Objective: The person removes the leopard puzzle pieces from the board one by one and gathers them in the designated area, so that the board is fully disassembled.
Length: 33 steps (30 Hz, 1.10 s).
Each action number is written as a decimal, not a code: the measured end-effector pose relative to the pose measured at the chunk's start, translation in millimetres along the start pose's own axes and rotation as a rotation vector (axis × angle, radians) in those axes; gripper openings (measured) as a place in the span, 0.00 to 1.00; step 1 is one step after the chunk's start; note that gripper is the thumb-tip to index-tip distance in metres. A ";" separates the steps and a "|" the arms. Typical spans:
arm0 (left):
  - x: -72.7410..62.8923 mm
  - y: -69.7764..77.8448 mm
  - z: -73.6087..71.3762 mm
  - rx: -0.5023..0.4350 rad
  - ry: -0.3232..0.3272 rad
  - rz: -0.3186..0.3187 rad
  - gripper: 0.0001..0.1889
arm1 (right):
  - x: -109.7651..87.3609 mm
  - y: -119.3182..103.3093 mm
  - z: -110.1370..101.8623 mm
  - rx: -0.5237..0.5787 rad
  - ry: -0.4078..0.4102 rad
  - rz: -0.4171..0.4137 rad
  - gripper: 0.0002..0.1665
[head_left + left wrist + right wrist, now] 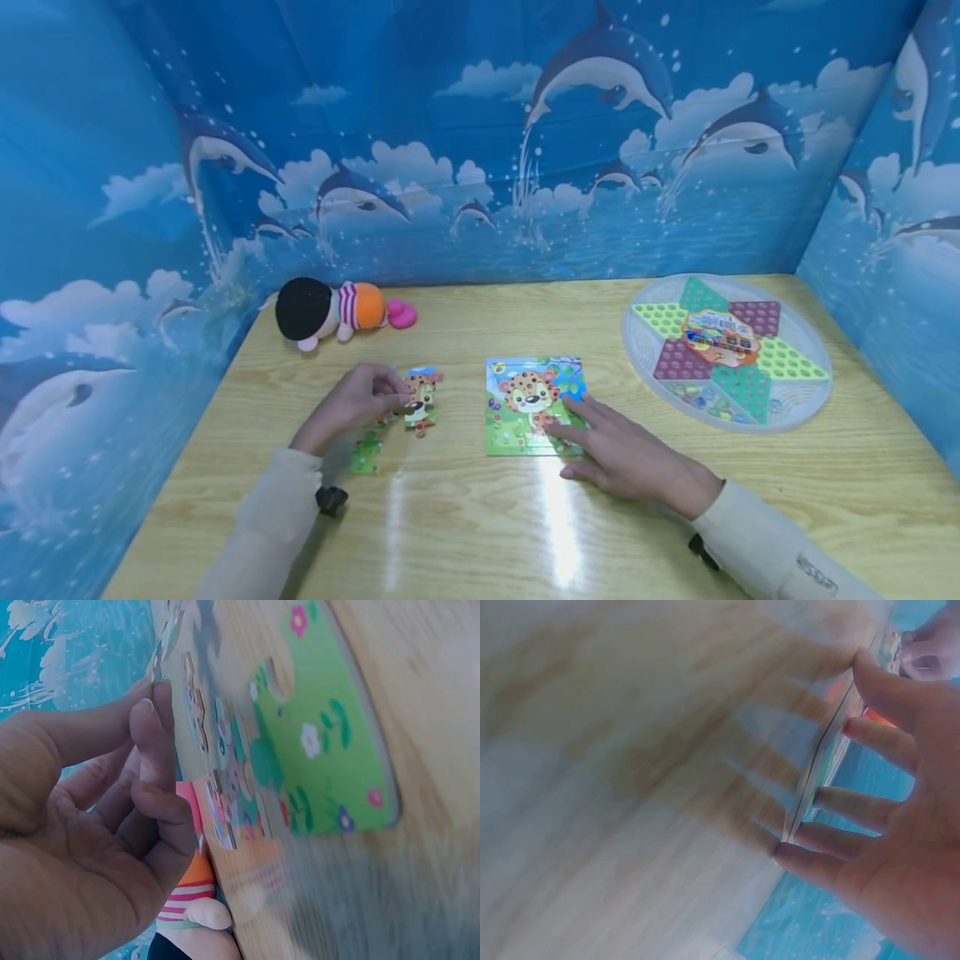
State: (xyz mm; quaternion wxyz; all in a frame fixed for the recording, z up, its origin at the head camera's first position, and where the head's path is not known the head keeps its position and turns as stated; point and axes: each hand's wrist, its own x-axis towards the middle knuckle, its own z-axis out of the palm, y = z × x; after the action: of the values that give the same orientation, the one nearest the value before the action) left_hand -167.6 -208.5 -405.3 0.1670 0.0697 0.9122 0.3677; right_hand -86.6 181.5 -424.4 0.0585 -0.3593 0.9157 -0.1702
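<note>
My left hand (358, 404) pinches a jigsaw puzzle piece (420, 398) with part of a spotted cub on it; in the left wrist view the thumb and a fingertip meet at its thin edge. Below and beside that hand lie loose pieces, among them a green one (322, 735) with flowers. To the right, a square puzzle board (506, 437) shows a leopard cub picture. My right hand (630, 450) rests its spread fingers (859, 808) on the board's right side, with the thumb at its near edge.
A soft doll (360, 307) in orange and stripes lies at the back left. At the back right sits a round Chinese checkers board (798, 396) with marbles in it. A blue dolphin-print backdrop (450, 242) closes off the wooden table (465, 533) behind and at both sides.
</note>
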 end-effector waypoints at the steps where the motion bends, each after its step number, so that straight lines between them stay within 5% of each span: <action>1: -0.4 -0.3 0.0 0.001 -0.002 -0.007 0.03 | -0.1 0.0 0.0 0.000 -0.001 0.001 0.34; 21: 0.5 1.4 2.1 0.064 0.041 -0.061 0.03 | -0.9 -0.8 -0.9 0.005 -0.008 0.008 0.34; 33: 9.3 30.5 26.9 0.057 0.006 0.041 0.02 | -1.0 -1.1 0.0 0.005 0.002 0.004 0.33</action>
State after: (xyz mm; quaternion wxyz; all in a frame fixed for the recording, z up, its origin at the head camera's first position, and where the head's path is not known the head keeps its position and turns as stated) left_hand -166.5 -166.8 -404.6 0.1545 0.0918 0.9213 0.3448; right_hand -85.2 181.4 -424.0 0.0589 -0.3570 0.9161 -0.1725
